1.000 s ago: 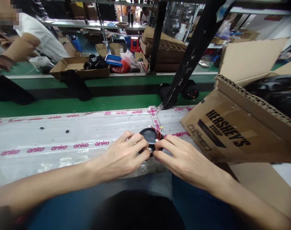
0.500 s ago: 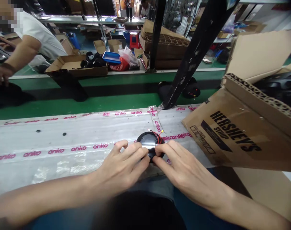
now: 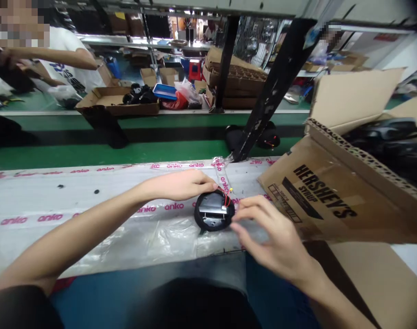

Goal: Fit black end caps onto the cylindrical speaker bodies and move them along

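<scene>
A tabletop (image 3: 143,233) under clear film ran from side to side. A printed carton (image 3: 332,192), flaps up, blocked its right side, close to the right hand (image 3: 273,233). A black post (image 3: 273,87) leaned up from the far edge. The right hand was half open, thumb parted and empty, fingertips at the black disc's right rim. The left hand (image 3: 181,185) reached flat to its far rim; whether it gripped anything couldn't be told. The black disc (image 3: 213,210) lay between near and far edges, with red wires (image 3: 226,196) atop.
</scene>
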The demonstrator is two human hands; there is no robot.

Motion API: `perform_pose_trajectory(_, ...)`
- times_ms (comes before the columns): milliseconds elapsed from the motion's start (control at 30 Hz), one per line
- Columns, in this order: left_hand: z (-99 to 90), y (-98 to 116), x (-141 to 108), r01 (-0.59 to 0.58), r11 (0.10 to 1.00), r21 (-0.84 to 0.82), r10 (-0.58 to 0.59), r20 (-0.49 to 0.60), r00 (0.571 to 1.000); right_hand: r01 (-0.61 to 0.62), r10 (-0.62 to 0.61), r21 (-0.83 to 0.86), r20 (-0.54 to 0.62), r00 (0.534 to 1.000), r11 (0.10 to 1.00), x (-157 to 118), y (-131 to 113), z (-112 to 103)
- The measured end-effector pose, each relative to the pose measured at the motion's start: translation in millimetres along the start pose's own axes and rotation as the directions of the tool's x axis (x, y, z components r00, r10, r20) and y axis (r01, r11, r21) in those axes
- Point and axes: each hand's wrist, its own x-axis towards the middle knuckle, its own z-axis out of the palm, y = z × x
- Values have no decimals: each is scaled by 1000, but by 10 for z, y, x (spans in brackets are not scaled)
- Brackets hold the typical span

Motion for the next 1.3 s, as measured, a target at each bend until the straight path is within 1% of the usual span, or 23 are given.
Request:
perform_pose_trajectory(33, -24, 8, 43, -22, 1000, -3, 22, 42, 999, -117, 120, 69, -40, 992, 991, 18, 42, -21)
perform_pose_trajectory(67, -39, 16, 82, -46, 999, -3, 46, 73, 996, -234, 240, 119, -40, 970, 965, 45, 82, -32)
perform_pose_trajectory(100, -46, 23, 116, -69, 998, -2, 69, 95, 993, -338, 342, 144, 2, 940, 930, 80, 116, -33)
perform_pose_trajectory(133, -48, 29, 144, -85, 996, 4, 84, 101, 991, -416, 409, 149, 76, 910, 897, 122, 141, -27)
perform_pose_trajectory(167, -46, 33, 166, -90, 996, 17, 88, 99, 991, -459, 438, 141, 156, 885, 877, 168, 156, -15)
perform_pose_trajectory(200, -41, 36, 182, -87, 996, 34, 84, 96, 992, -474, 442, 124, 220, 870, 871, 217, 158, -1)
perform_pose_trajectory(233, -34, 41, 189, -80, 996, 50, 75, 97, 992, -474, 437, 100, 259, 861, 875, 266, 150, 11)
perform_pose_trajectory(333, -16, 65, 171, -58, 993, 101, 49, 94, 994, -450, 427, 6, 300, 853, 893, 399, 81, 16)
perform_pose_trajectory(467, 3, 117, 143, -83, 976, 201, 70, 72, 995, -436, 440, -94, 343, 830, 895, 499, -15, -18)
perform_pose_trajectory(567, 7, 146, 174, -183, 935, 305, 161, 98, 982, -421, 441, -135, 334, 833, 897, 514, -47, -20)
perform_pose_trajectory(700, -11, 149, 240, -357, 797, 488, 322, 157, 934, -404, 433, -156, 316, 844, 901, 529, -69, 1)
perform_pose_trajectory(767, -36, 151, 263, -391, 745, 540, 365, 161, 917, -393, 433, -185, 325, 841, 901, 567, -88, 1)
perform_pose_trajectory(833, -72, 165, 275, -373, 745, 553, 343, 162, 925, -374, 434, -228, 349, 831, 899, 624, -111, -8)
perform_pose_trajectory(900, -110, 183, 278, -337, 781, 525, 288, 176, 941, -347, 430, -270, 379, 819, 898, 675, -127, -20)
perform_pose_trajectory(967, -134, 184, 277, -320, 818, 477, 264, 183, 947, -334, 433, -297, 395, 810, 895, 695, -133, -22)
perform_pose_trajectory(1067, -128, 127, 282, -355, 841, 408, 313, 169, 935, -341, 444, -315, 361, 820, 886, 648, -137, 2)
perform_pose_trajectory(1133, -110, 75, 291, -399, 826, 399, 365, 161, 917, -368, 457, -300, 322, 829, 880, 589, -147, 31)
perform_pose_trajectory(1200, -100, 48, 302, -429, 795, 429, 396, 169, 903, -407, 479, -276, 293, 827, 871, 538, -164, 59)
perform_pose_trajectory(1300, -103, 74, 321, -423, 764, 487, 382, 187, 905, -433, 508, -290, 274, 817, 853, 505, -188, 85)
